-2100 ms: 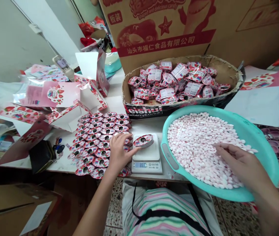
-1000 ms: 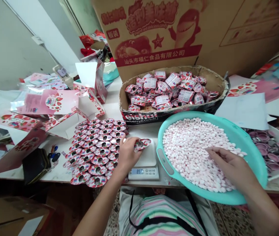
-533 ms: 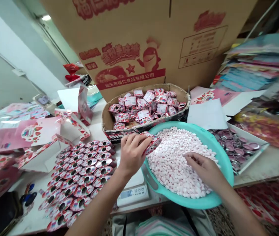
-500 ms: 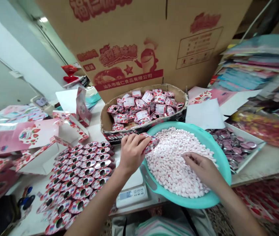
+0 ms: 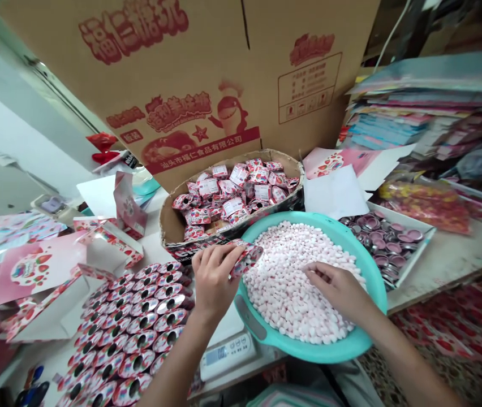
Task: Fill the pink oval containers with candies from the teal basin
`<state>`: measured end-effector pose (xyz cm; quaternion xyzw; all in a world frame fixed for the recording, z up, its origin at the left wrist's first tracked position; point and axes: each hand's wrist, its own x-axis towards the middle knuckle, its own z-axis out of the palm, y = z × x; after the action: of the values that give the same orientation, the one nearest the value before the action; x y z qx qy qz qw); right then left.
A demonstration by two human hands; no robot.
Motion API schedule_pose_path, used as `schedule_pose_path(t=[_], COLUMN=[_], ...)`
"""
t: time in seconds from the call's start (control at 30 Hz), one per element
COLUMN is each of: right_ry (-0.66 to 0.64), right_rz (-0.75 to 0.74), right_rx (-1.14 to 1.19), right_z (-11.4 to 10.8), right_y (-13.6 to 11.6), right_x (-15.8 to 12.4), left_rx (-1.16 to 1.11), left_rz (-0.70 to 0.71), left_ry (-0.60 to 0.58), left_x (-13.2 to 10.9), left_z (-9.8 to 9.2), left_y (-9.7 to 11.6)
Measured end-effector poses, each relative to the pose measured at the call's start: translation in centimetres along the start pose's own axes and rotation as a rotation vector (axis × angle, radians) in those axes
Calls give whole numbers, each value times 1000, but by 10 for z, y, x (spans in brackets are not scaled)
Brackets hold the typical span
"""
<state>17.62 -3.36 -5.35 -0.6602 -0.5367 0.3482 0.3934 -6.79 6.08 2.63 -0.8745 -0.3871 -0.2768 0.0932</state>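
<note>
At nine o'clock from the left hand (image 5: 213, 280), we see rows of empty candy cases (image 5: 139, 316) lying flat and close-packed on the table (image 5: 444, 263). Their holes face up, we judge so that each can be lifted off in turn. Toward ten o'clock, folded strawberry-print cartons (image 5: 111, 240) stand open behind them. At six o'clock of that hand sits the digital scale (image 5: 224, 355), partly covered by the forearm and by the edge of the teal basin (image 5: 317, 355).

The left hand is clenched on one candy case (image 5: 247, 257), pinched at the fingertips and tilted just over the basin's rim at ten o'clock. We think it is kept there so that any loose pieces drop back inside. The basin is heaped with pink and white candy tablets (image 5: 283, 294).

At twelve o'clock of the basin, a cut-down cardboard tray (image 5: 168, 226) holds a jumble of filled cases (image 5: 232, 192). The right hand (image 5: 338, 288) rests palm down on the tablets with its fingers curled, and we cannot tell whether it grips any. At two o'clock lies a white tray of purple lids (image 5: 387, 243).
</note>
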Motion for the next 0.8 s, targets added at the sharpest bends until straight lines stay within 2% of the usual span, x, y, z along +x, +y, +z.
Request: schedule_pose_path(t=[0.07, 0.13, 0.3, 0.37, 0.47, 0.67, 0.8], right_ry=[1, 2, -19, -25, -29, 2, 9], right_rz=[6, 8, 32, 35, 33, 62, 128], right_rx=[-3, -5, 26, 29, 5, -45, -96], right_z=[0, 0, 1, 2, 2, 0, -1], right_y=[1, 3, 9, 13, 18, 26, 29], right_x=[1, 1, -1, 0, 0, -1, -1], left_rx=[-54, -192, -956, -1076, -1019, -852, -646], left_rz=[-44, -180, -779, -909, -979, -1030, -953], left_ry=[11, 9, -12, 12, 57, 96, 67], left_x=[0, 0, -4, -9, -22, -58, -85], left_z=[-3, -4, -6, -10, -19, -35, -33], left_y=[2, 4, 4, 1, -5, -15, -23])
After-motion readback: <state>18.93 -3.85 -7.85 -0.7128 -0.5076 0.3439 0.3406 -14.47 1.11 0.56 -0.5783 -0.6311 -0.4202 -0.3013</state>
